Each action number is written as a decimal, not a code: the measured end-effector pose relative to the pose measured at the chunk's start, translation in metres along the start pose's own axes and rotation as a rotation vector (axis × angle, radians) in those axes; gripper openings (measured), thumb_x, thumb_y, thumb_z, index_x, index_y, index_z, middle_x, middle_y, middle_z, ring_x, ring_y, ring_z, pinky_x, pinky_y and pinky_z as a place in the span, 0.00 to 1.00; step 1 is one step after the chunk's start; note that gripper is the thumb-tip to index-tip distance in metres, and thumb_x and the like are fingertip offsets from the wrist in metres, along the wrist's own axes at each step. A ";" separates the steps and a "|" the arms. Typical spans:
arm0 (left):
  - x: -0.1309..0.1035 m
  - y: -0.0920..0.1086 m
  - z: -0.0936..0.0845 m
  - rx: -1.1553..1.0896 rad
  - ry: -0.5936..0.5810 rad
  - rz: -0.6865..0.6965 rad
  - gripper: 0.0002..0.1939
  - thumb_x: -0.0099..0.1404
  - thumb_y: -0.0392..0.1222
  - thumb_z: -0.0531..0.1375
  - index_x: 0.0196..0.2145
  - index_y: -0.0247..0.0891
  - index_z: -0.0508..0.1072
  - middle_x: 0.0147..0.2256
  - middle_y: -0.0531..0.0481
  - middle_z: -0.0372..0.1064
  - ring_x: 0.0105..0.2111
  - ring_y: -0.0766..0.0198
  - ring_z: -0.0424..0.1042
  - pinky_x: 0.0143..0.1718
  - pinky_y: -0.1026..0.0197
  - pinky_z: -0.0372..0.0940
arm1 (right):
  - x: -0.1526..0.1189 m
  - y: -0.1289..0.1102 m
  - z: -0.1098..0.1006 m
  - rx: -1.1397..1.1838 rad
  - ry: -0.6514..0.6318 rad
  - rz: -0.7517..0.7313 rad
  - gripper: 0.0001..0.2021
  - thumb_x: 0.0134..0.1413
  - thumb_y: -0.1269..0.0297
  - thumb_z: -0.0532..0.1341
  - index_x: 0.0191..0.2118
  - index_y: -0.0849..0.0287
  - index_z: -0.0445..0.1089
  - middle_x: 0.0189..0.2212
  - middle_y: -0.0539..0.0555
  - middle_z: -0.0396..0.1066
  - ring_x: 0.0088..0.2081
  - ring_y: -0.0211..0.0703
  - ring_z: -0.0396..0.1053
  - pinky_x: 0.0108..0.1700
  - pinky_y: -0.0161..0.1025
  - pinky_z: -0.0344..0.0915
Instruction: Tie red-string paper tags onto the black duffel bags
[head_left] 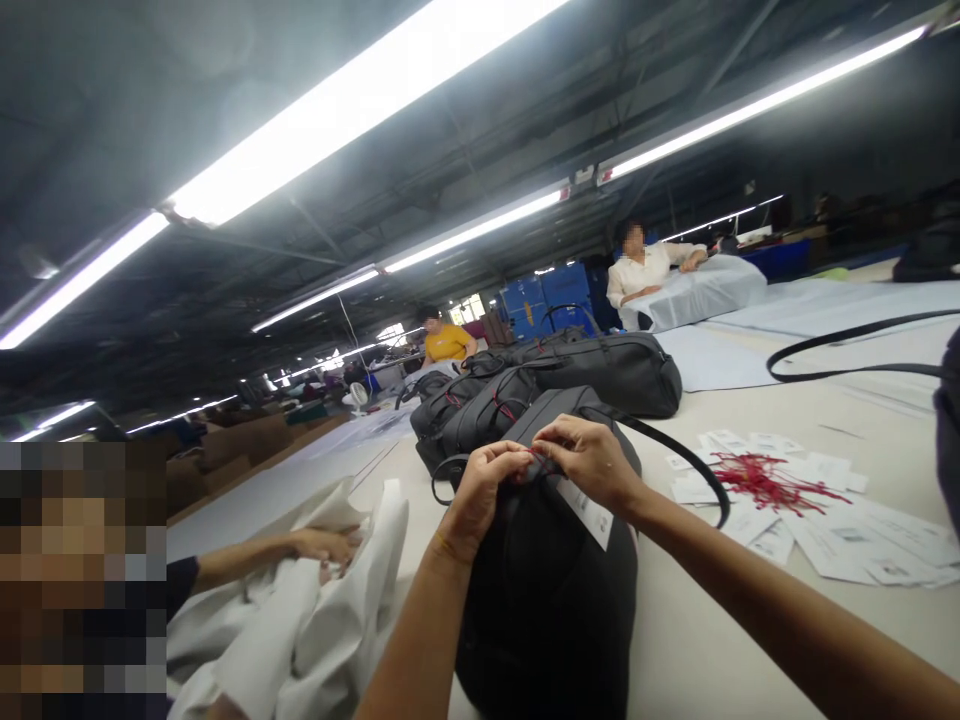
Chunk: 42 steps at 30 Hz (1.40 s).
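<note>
Pinched together, left hand (484, 485) and right hand (591, 458) hold a thin red cord (534, 452) over a black bag (551, 600) toward the near edge of the worktop (697, 630); a white tag (590, 514) hangs there, loose tags (844, 535) lie toward the right edge, other black bags (480, 422) farther back

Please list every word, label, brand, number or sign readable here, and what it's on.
No text can be read with certainty.
White tag by the right hand: print too small.
Loose tags on the table: print too small and blurred.
Blue panels behind: yellowish marks, too blurred to read.
</note>
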<state>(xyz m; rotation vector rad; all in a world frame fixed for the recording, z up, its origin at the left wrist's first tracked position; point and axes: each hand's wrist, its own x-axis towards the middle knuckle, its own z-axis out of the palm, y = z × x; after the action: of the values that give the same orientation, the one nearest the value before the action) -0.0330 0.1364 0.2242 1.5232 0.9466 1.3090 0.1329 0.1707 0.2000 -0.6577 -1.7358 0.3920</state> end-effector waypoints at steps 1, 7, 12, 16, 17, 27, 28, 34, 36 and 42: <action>0.001 0.000 0.000 -0.024 0.009 -0.009 0.09 0.52 0.42 0.67 0.26 0.31 0.77 0.21 0.53 0.64 0.23 0.72 0.58 0.28 0.67 0.53 | -0.001 0.000 0.002 -0.044 0.008 -0.013 0.05 0.57 0.66 0.62 0.32 0.54 0.76 0.33 0.49 0.73 0.34 0.40 0.70 0.36 0.35 0.61; 0.005 -0.008 0.000 -0.107 0.136 -0.057 0.18 0.46 0.46 0.73 0.32 0.32 0.81 0.26 0.49 0.72 0.25 0.72 0.61 0.28 0.69 0.55 | -0.012 0.005 0.013 -0.102 0.060 0.019 0.04 0.60 0.68 0.63 0.35 0.55 0.76 0.33 0.48 0.73 0.35 0.41 0.71 0.37 0.34 0.61; 0.004 -0.009 -0.001 -0.112 0.121 -0.032 0.15 0.48 0.46 0.72 0.30 0.32 0.80 0.25 0.50 0.70 0.26 0.72 0.61 0.29 0.69 0.57 | -0.019 0.003 0.015 -0.126 0.085 0.002 0.04 0.62 0.68 0.62 0.36 0.56 0.75 0.33 0.48 0.72 0.35 0.40 0.70 0.38 0.34 0.60; 0.003 -0.005 -0.001 -0.126 0.029 -0.036 0.13 0.51 0.46 0.71 0.28 0.34 0.77 0.24 0.54 0.67 0.25 0.73 0.61 0.28 0.71 0.56 | -0.020 -0.002 0.016 -0.250 0.073 -0.006 0.03 0.62 0.68 0.63 0.36 0.56 0.73 0.34 0.48 0.72 0.35 0.39 0.70 0.37 0.34 0.58; 0.002 -0.004 -0.001 -0.122 0.020 -0.049 0.12 0.51 0.45 0.71 0.28 0.34 0.78 0.25 0.53 0.68 0.25 0.73 0.62 0.29 0.71 0.57 | -0.019 -0.003 0.017 -0.282 0.072 -0.021 0.03 0.62 0.68 0.63 0.36 0.57 0.73 0.34 0.48 0.71 0.35 0.39 0.70 0.36 0.34 0.58; 0.002 -0.016 0.002 0.173 0.280 0.175 0.13 0.53 0.47 0.69 0.34 0.38 0.82 0.33 0.48 0.74 0.38 0.61 0.71 0.43 0.62 0.62 | -0.022 -0.006 0.034 -0.434 0.173 -0.114 0.06 0.64 0.70 0.59 0.34 0.61 0.71 0.32 0.53 0.70 0.36 0.44 0.69 0.38 0.37 0.58; 0.002 -0.016 0.002 0.190 0.286 0.175 0.13 0.53 0.48 0.69 0.35 0.38 0.82 0.33 0.48 0.74 0.38 0.61 0.71 0.44 0.61 0.63 | -0.023 -0.005 0.034 -0.379 0.187 -0.095 0.07 0.64 0.69 0.58 0.35 0.60 0.72 0.33 0.52 0.71 0.36 0.44 0.69 0.38 0.37 0.59; 0.002 -0.012 0.003 0.313 0.233 0.185 0.13 0.55 0.48 0.67 0.36 0.38 0.82 0.34 0.46 0.74 0.38 0.59 0.72 0.44 0.59 0.63 | -0.017 0.006 0.025 0.063 0.133 0.128 0.09 0.61 0.62 0.58 0.35 0.57 0.74 0.33 0.51 0.73 0.36 0.43 0.70 0.39 0.37 0.63; 0.001 -0.012 0.003 0.310 0.211 0.183 0.14 0.55 0.48 0.67 0.37 0.38 0.82 0.35 0.45 0.74 0.38 0.59 0.72 0.44 0.60 0.64 | -0.014 0.010 0.022 0.198 0.076 0.169 0.10 0.59 0.59 0.59 0.35 0.58 0.76 0.33 0.52 0.74 0.36 0.44 0.71 0.39 0.37 0.64; 0.001 -0.013 0.002 0.323 0.211 0.156 0.14 0.54 0.49 0.68 0.36 0.38 0.82 0.35 0.44 0.75 0.38 0.58 0.72 0.43 0.60 0.64 | -0.012 0.013 0.019 0.227 0.074 0.159 0.10 0.56 0.57 0.63 0.34 0.58 0.78 0.32 0.54 0.75 0.35 0.46 0.72 0.38 0.38 0.66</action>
<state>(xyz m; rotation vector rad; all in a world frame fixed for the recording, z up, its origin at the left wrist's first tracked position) -0.0308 0.1414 0.2120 1.7556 1.2416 1.5055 0.1197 0.1751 0.1783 -0.6382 -1.5456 0.6571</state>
